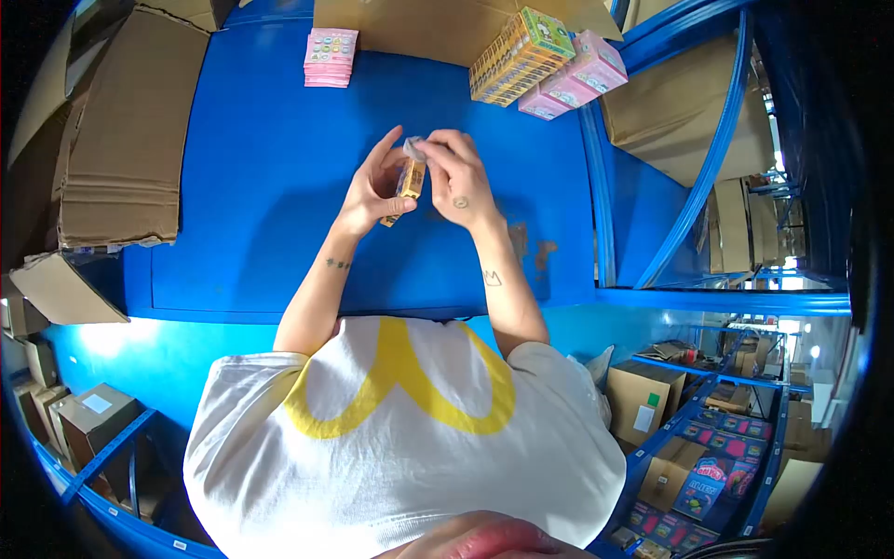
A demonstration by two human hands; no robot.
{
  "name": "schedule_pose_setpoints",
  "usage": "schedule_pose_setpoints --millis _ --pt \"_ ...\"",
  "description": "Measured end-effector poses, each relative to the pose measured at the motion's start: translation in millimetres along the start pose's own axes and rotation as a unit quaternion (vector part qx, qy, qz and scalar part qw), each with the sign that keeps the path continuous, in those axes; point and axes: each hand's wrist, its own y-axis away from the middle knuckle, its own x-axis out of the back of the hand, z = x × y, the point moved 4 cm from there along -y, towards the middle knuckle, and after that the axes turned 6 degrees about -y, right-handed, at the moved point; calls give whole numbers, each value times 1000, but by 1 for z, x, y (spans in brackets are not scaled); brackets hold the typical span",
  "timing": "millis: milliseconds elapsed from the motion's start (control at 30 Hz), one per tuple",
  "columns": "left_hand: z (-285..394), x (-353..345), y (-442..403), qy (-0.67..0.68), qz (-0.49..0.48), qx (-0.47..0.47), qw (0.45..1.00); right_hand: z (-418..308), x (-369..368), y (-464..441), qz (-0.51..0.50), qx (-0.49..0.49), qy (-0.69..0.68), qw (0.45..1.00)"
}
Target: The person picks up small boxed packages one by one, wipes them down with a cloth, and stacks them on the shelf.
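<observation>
My left hand [366, 194] grips a small yellow-orange box [410, 181] above the blue table, thumb on its near face. The box stands tilted, its lower end pointing toward me. At its top end is a small greyish, crumpled piece [414, 148] that looks like clear film. My right hand [453, 175] pinches this piece between thumb and fingers. Behind the hands, a stack of pink printed packets [330, 58] lies at the back left. A row of yellow boxes [507, 70] stands at the back right, beside pink boxes [579, 76].
The blue table [251, 177] has open cardboard boxes [130, 140] along its left side and cardboard [419, 28] at the back. A blue metal frame [712, 168] borders the right. Shelves with cartons [643, 401] stand at lower right, and another carton [98, 419] at lower left.
</observation>
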Motion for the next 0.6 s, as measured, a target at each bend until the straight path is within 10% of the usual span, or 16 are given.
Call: schedule_pose_setpoints --millis 167,333,467,600 --pt "-5 8 -3 -91 5 -41 995 -34 3 13 -71 33 0 997" --pt "2 14 -6 6 71 -56 996 3 13 50 -52 -135 -407 902" --pt "2 16 -4 277 92 -53 955 60 -32 91 260 -457 -526 669" --pt "-9 6 -4 145 106 -71 981 31 -61 87 325 -400 -503 694"
